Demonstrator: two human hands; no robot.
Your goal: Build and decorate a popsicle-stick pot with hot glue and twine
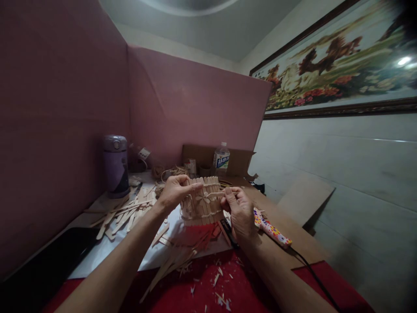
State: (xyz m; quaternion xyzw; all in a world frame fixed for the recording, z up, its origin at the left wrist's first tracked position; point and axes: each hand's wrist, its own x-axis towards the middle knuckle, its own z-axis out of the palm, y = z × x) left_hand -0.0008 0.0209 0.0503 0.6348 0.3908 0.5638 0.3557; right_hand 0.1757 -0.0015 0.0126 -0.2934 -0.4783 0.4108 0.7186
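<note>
My left hand point(177, 190) grips the upper left side of a small barrel-shaped holder point(195, 211) made of upright craft sticks, its thumb lying across the front. Bands of twine run round the holder near its top and bottom. A flower shape point(204, 199) of pale wooden pieces sits on its front. Between thumb and fingers, my right hand point(239, 211) pinches a thin wooden strip point(216, 194), whose far end points at the flower and seems to touch or nearly touch it. The holder is raised above the table and slightly tilted.
Loose craft sticks point(130, 213) lie heaped on white paper at left, beside a purple flask point(116, 167). A flower-patterned glue gun point(272, 230) with a black cord lies at right. A plastic bottle point(222, 157) stands behind. Wood scraps point(218, 276) litter the red cloth point(182, 295).
</note>
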